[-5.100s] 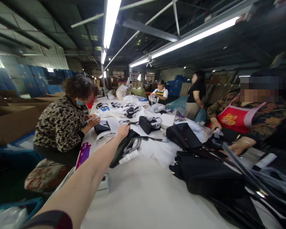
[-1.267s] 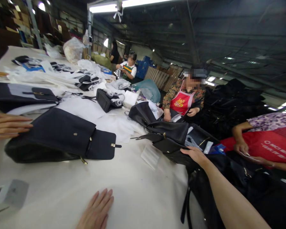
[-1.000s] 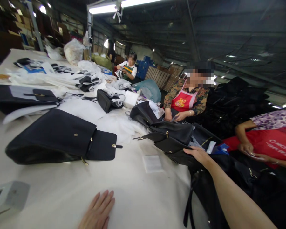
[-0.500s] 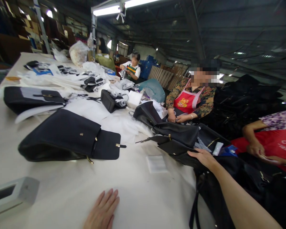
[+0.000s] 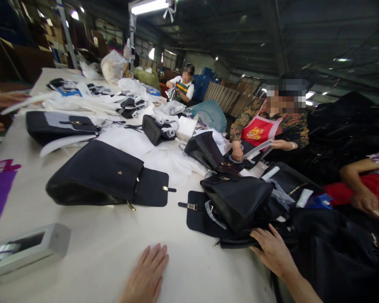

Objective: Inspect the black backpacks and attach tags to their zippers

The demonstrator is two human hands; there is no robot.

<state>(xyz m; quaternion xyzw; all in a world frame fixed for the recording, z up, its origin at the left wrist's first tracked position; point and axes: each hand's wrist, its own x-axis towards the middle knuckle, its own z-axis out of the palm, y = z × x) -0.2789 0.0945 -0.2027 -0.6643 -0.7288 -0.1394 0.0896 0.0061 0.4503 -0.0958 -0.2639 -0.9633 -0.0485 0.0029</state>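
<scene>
My left hand (image 5: 148, 271) lies flat on the pale table (image 5: 91, 252) near its front edge, fingers spread, holding nothing. At the right, my right hand (image 5: 273, 250) has its fingers bent over the edge of a black bag (image 5: 236, 242), with the fingertips partly hidden against it. That bag's flap (image 5: 197, 216) lies open toward the left, its buckle strap pointing left. Another black bag (image 5: 236, 195) rests on top of it. A black backpack (image 5: 94, 174) lies on its side left of centre, its flap open to the right.
A grey-white device (image 5: 34, 248) stands at the lower left beside a purple bag (image 5: 0, 198). White wrapping sheets (image 5: 126, 143) and smaller bags cover the far side. A person in a red apron (image 5: 260, 128) works across the table; more black bags (image 5: 337, 248) pile up at right.
The bag at my right hand has turned and come down flat, its flap now spread on the table. The small clear packet is no longer visible. Another person's hands have appeared at far left.
</scene>
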